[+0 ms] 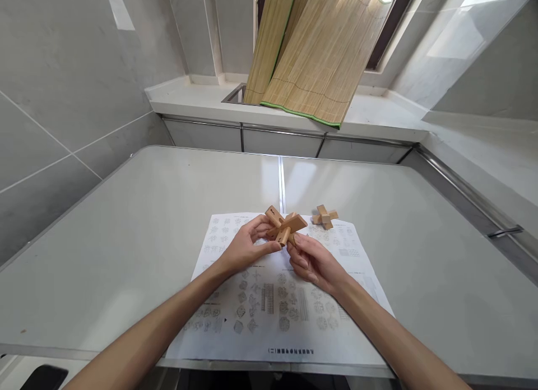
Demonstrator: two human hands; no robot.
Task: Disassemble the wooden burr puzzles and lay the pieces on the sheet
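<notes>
- The left hand and the right hand both close their fingers on a wooden puzzle, held just above a paper sheet.
- A smaller wooden puzzle lies near, beyond the right fingers.
- The sheet lies on a grey table.
- Far behind are a white counter, bamboo mats and a tiled wall.

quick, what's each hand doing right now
Left hand: closed on the wooden puzzle.
Right hand: fingers gripping the same wooden puzzle from below.
</notes>
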